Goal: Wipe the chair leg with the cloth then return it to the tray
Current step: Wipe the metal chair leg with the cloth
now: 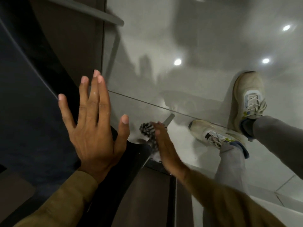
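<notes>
My left hand [94,126] is spread flat with its fingers apart, resting against the dark chair seat [32,112] at the left. Lower down, my right hand [165,148] presses a black-and-white patterned cloth [148,131] against the thin grey chair leg [168,120], which slants down to the floor. The cloth wraps around the leg under my fingers. The leg's lower end shows just beyond the cloth. No tray is in view.
Glossy grey floor tiles [196,46] reflect ceiling lights. My two feet in pale sneakers [247,99] stand at the right, close to the chair leg. A brown panel [73,46] and a grey shelf edge [98,17] rise at the upper left.
</notes>
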{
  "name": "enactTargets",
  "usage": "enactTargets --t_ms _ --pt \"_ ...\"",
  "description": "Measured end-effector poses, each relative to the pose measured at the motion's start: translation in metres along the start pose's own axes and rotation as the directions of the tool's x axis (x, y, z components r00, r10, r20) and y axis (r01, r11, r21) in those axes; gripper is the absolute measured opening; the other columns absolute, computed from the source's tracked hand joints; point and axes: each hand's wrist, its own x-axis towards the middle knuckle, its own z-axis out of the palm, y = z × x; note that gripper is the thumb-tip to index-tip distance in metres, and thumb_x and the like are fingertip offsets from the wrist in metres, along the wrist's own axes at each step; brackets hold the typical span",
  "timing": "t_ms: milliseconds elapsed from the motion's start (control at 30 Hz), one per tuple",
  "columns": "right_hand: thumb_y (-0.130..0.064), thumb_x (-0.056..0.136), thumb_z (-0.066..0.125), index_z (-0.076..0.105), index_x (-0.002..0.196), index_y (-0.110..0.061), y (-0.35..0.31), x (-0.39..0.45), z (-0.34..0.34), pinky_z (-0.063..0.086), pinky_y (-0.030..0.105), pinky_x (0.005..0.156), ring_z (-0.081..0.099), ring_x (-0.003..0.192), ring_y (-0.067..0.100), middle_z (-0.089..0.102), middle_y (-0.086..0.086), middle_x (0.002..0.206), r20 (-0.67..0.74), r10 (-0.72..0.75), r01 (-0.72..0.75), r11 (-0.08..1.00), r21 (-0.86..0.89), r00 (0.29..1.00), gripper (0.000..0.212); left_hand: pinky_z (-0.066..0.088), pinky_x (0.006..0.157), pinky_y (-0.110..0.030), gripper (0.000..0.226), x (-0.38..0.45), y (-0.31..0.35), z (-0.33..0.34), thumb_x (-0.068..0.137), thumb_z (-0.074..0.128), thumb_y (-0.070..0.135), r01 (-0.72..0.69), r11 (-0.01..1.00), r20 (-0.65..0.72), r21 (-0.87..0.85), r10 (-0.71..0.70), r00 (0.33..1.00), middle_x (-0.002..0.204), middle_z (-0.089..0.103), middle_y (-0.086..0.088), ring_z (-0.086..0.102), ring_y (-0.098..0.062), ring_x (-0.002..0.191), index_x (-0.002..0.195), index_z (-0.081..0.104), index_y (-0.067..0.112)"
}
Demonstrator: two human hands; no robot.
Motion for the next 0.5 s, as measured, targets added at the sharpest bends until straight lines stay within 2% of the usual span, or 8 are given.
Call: enactTargets --t_ms 67,133,200,267,333,400,467,500 --pt "-0.043 0.117 0.029 0.040 0.166 -0.027 0.011 0.045 -0.020 0.015 0.046 0.140 0.017 0.170 0.019 0.027 -0.004 0.179 -0.033 0.115 -0.116 0.993 -0.027 0.993 0.053 -0.001 0.136 -0.054 0.075 -0.001 -0.001 0.002 0.111 0.017 0.050 -0.009 1.000 -0.019 -0.004 0.009 1.000 0.177 0.026 -0.009 0.023 -0.028 0.167 0.168 0.025 0.002" --pt "-0.036 0.119 0.030 0.041 0.164 -0.010 0.011 0.072 -0.037 0.024 0.041 0.133 0.034 0.155 0.022 0.040 0.000 0.162 -0.017 0.206 -0.206 0.978 -0.029 0.978 0.053 -0.004 0.136 -0.051 0.074 -0.002 -0.001 0.004 0.111 0.018 0.050 -0.022 1.000 -0.034 -0.004 0.022 0.999 0.177 0.027 -0.008 0.023 -0.028 0.168 0.169 0.025 0.003" --pt "-0.035 0.119 0.034 0.051 0.152 -0.011 0.001 0.069 -0.034 0.030 0.049 0.135 0.046 0.151 0.029 0.050 0.010 0.159 0.001 0.234 -0.233 0.970 0.061 0.972 0.045 -0.004 0.136 -0.051 0.074 -0.001 -0.003 0.006 0.112 0.018 0.050 -0.022 1.000 -0.033 0.011 0.022 0.999 0.178 0.026 -0.007 0.022 -0.027 0.168 0.170 0.024 0.004" --pt "-0.045 0.115 0.037 0.051 0.155 -0.019 -0.013 0.034 -0.019 0.027 0.053 0.137 0.040 0.161 0.032 0.044 0.015 0.169 0.008 0.208 -0.207 0.971 0.118 0.978 0.049 -0.003 0.136 -0.053 0.074 -0.001 -0.004 0.005 0.112 0.019 0.051 -0.016 1.000 -0.026 0.024 0.016 1.000 0.179 0.026 -0.007 0.022 -0.025 0.168 0.170 0.024 0.005" --pt "-0.061 0.105 0.039 0.043 0.158 -0.047 -0.022 -0.017 0.000 0.025 0.036 0.139 0.030 0.166 0.008 0.030 -0.008 0.180 0.025 0.104 -0.107 0.984 0.144 0.994 0.055 -0.002 0.136 -0.053 0.074 -0.001 -0.003 0.005 0.112 0.021 0.051 -0.012 0.999 -0.027 0.039 0.013 1.000 0.178 0.028 -0.007 0.023 -0.025 0.168 0.170 0.025 0.005" --pt "-0.081 0.097 0.042 0.036 0.142 -0.082 -0.022 -0.052 0.015 0.025 0.008 0.129 0.023 0.156 -0.026 0.018 -0.046 0.171 0.075 0.022 -0.034 0.987 0.154 0.997 0.046 -0.001 0.137 -0.052 0.074 0.000 -0.002 0.005 0.111 0.023 0.051 -0.006 0.998 -0.030 0.059 0.008 1.000 0.178 0.031 -0.007 0.025 -0.024 0.167 0.169 0.028 0.005" --pt "-0.082 0.097 0.039 0.034 0.132 -0.091 -0.016 -0.055 0.018 0.017 0.001 0.127 0.014 0.153 -0.033 0.021 -0.066 0.154 0.077 -0.012 0.002 0.990 0.138 0.997 0.036 -0.002 0.137 -0.051 0.075 -0.001 -0.002 0.006 0.110 0.024 0.051 0.001 0.998 -0.030 0.062 0.001 1.000 0.178 0.031 -0.007 0.024 -0.023 0.167 0.169 0.028 0.005" --pt "-0.070 0.104 0.037 0.035 0.136 -0.085 -0.015 -0.045 0.016 0.015 0.005 0.131 0.014 0.158 -0.026 0.024 -0.064 0.156 0.049 -0.007 0.001 0.991 0.133 0.999 0.035 -0.002 0.137 -0.051 0.075 -0.002 -0.003 0.006 0.111 0.023 0.051 -0.004 0.998 -0.029 0.060 0.005 1.000 0.178 0.030 -0.007 0.024 -0.023 0.167 0.169 0.028 0.005"
